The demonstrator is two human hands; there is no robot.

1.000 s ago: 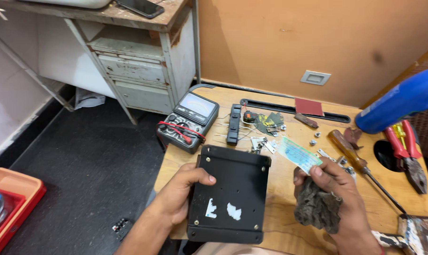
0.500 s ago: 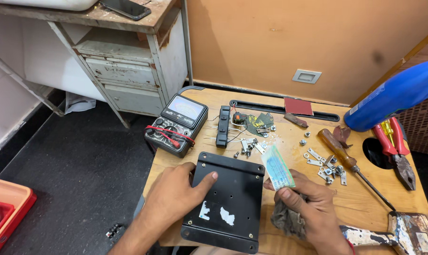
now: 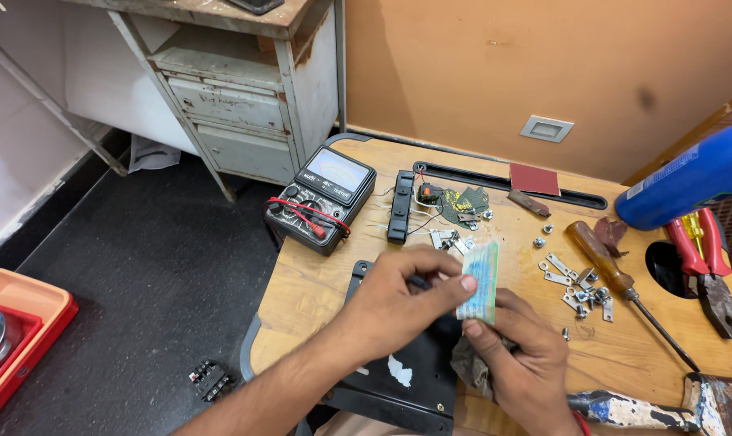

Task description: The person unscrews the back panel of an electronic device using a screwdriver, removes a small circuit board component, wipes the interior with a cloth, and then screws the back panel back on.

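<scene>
My left hand (image 3: 402,299) reaches across the black plastic panel (image 3: 398,375) and pinches the edge of a small green circuit board (image 3: 479,284). My right hand (image 3: 523,355) holds the board's lower end from below, along with a grey rag (image 3: 471,367) bunched under the palm. The board stands nearly upright above the panel's right edge. The panel lies flat on the wooden table (image 3: 309,291), partly hidden by both hands.
An analog multimeter (image 3: 321,198) with red leads sits at the table's left. Loose metal brackets and nuts (image 3: 576,287), a wooden-handled screwdriver (image 3: 616,278), red pliers (image 3: 705,262), a blue tool (image 3: 689,182) and a hammer (image 3: 673,404) lie right. A metal cabinet (image 3: 245,105) stands behind.
My left hand left the panel's top and moved right to pinch the circuit board. The board now stands more upright, between both hands.
</scene>
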